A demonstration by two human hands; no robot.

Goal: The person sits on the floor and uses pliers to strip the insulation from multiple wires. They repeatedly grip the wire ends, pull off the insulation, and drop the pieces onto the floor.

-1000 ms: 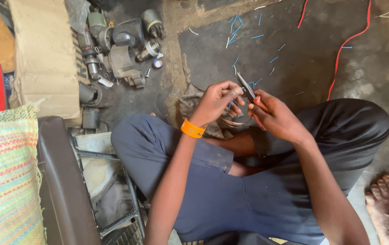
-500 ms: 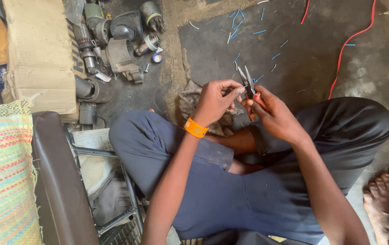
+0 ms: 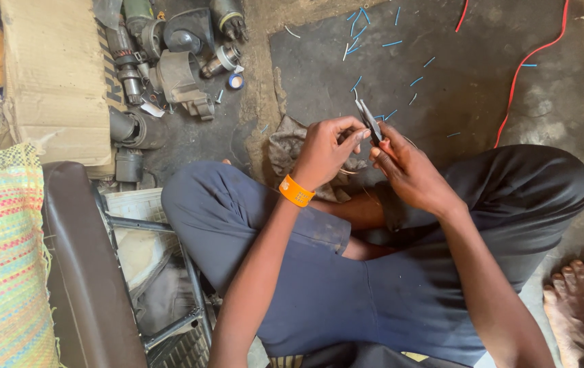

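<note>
sitting cross-legged, we close our right hand (image 3: 411, 170) around the slim grey metal pliers (image 3: 371, 121) above our lap while our left hand (image 3: 326, 153) pinches a thin wire at their tips, steadying it.

a: how many hands are in view?
b: two, a left hand (image 3: 326, 151) and a right hand (image 3: 411, 167), both closed on one pair of pliers (image 3: 371, 120).
a: wristbands?
b: one, an orange wristband (image 3: 296, 191).
a: wires on the floor?
b: two red wires (image 3: 527, 65), one long and one short at the top edge.
a: and the little blue bits?
b: roughly twenty blue wire offcuts (image 3: 392, 43); some are too small to count surely.
a: feet?
b: one bare foot (image 3: 581, 310), five toes showing.
a: anything else?
b: one cardboard box (image 3: 53, 75), one woven sack (image 3: 2, 266), one rag (image 3: 285, 146), one small roll of tape (image 3: 236, 81), and about eight metal motor parts (image 3: 179, 75) in a heap.
</note>
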